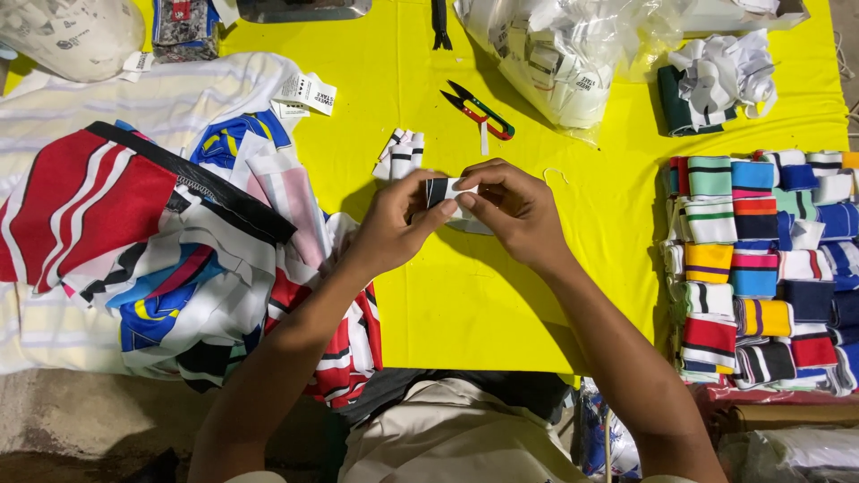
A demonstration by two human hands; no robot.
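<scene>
Two hands meet over the yellow table in the head view, both pinching one small folded strip of black-and-white striped ribbing between them. The left hand grips its near end with thumb and fingers; the right hand closes on the other end from above.

Just beyond the left hand lies a second striped piece, and past the right hand's knuckles sit red-and-green thread snips, untouched. Well to the right of the right hand, rows of folded striped bands stand stacked, which reads as finished work. Left of the left hand a heap of sports jerseys sprawls, seemingly unsorted, so plenty looks left to handle.
</scene>
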